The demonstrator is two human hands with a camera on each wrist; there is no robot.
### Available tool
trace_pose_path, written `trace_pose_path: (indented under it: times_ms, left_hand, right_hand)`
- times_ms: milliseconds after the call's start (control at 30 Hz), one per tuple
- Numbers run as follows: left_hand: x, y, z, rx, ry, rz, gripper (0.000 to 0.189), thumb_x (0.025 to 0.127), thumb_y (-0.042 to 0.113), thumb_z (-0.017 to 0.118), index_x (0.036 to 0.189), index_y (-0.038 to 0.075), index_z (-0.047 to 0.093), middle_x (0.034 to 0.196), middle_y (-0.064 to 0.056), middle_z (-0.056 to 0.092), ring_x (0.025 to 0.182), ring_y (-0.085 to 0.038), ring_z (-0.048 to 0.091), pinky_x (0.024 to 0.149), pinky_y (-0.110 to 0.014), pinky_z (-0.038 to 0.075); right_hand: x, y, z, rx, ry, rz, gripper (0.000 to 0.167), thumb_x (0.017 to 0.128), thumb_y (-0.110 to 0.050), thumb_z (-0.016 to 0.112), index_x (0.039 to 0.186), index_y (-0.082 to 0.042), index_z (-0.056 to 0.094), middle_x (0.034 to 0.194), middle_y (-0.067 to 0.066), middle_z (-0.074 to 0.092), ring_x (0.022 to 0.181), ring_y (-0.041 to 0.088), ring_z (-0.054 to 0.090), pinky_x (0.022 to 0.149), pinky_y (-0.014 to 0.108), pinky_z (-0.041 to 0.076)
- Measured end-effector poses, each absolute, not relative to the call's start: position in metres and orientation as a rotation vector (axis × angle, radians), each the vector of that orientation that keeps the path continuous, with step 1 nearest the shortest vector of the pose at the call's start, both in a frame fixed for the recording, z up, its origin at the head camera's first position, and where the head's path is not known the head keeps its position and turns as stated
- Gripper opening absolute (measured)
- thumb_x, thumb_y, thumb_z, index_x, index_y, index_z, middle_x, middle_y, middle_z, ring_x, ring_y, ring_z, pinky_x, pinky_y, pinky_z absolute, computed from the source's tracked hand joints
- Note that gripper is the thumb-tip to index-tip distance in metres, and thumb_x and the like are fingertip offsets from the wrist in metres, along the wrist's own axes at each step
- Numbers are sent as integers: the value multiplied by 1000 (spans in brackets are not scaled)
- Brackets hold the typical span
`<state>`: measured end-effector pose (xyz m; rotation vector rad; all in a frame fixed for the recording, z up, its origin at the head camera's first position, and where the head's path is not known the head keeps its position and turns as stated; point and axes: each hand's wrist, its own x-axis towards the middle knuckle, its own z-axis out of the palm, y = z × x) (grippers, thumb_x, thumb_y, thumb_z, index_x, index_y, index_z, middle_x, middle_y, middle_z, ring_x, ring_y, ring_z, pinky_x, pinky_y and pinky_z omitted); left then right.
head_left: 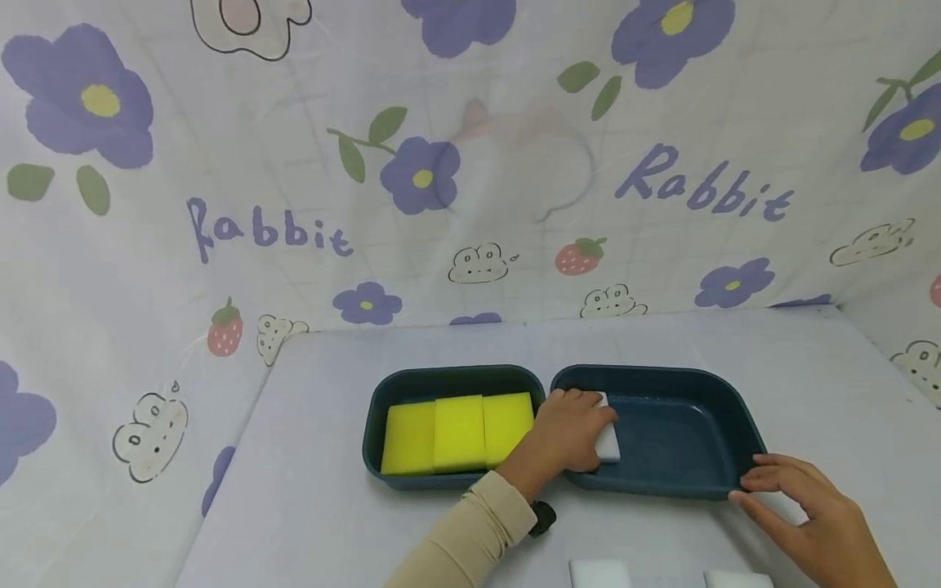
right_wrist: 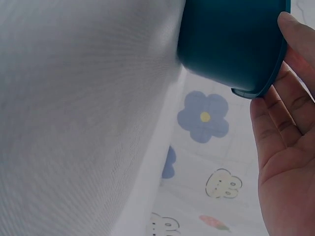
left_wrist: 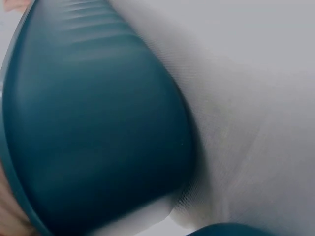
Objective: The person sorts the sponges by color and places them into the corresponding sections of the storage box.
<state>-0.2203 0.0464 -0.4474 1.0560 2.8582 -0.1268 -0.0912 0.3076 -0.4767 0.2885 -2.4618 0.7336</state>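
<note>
My left hand point(head_left: 569, 429) reaches over the near rim of the right-hand dark teal tray point(head_left: 662, 490) and grips a white sponge point(head_left: 608, 433) at the tray's left end, covering much of it. At the tray's near right corner is my right hand point(head_left: 816, 510). Its thumb and fingertips hold the rim point(right_wrist: 275, 73) from either side of that corner. The left wrist view is mostly filled by a tray's outer wall point(left_wrist: 98, 108).
Close on the left stands a second teal tray point(head_left: 456, 482) with three yellow sponges point(head_left: 459, 433) in a row. Two white blocks, one near the middle point(head_left: 600, 573) and one farther right point(head_left: 738, 580), lie at the bottom edge. Behind the table hangs a flower-printed cloth point(head_left: 515, 188).
</note>
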Motion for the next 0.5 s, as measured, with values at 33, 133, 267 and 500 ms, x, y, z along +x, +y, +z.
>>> trace_pose_path:
  times_ms: [33, 133, 267, 500]
  left_hand:
    - [-220, 47, -447, 1047, 2864, -131, 53, 87, 41, 75, 138, 36, 60, 149, 9, 48, 131, -12, 46, 96, -28, 39]
    - [-220, 48, -447, 1030, 2869, -142, 55, 87, 43, 75, 138, 37, 59, 150, 10, 47, 132, -11, 44, 97, -28, 39]
    - [-220, 47, -446, 1039, 2867, -157, 61, 84, 54, 75, 140, 36, 57, 151, 9, 45, 134, -12, 42, 99, -29, 38]
    - [-221, 42, -451, 1060, 2914, 29, 60, 90, 61, 64, 142, 32, 56, 152, 7, 44, 138, -12, 39, 106, -30, 37]
  right_hand:
    - [-91, 307, -477, 286, -2464, 732, 37, 60, 5, 91, 86, -14, 72, 97, 6, 70, 108, -6, 47, 89, -4, 26]
    - [-91, 307, -476, 273, -2470, 735, 36, 61, 5, 90, 86, -14, 72, 98, 7, 70, 108, -7, 47, 89, -4, 26]
    - [-90, 307, -476, 287, -2456, 748, 38, 60, 6, 90, 86, -15, 72, 98, 6, 69, 110, -10, 45, 89, -4, 26]
    - [-91, 306, -477, 293, -2448, 760, 39, 60, 7, 90, 87, -15, 72, 99, 6, 69, 111, -11, 44, 89, -4, 27]
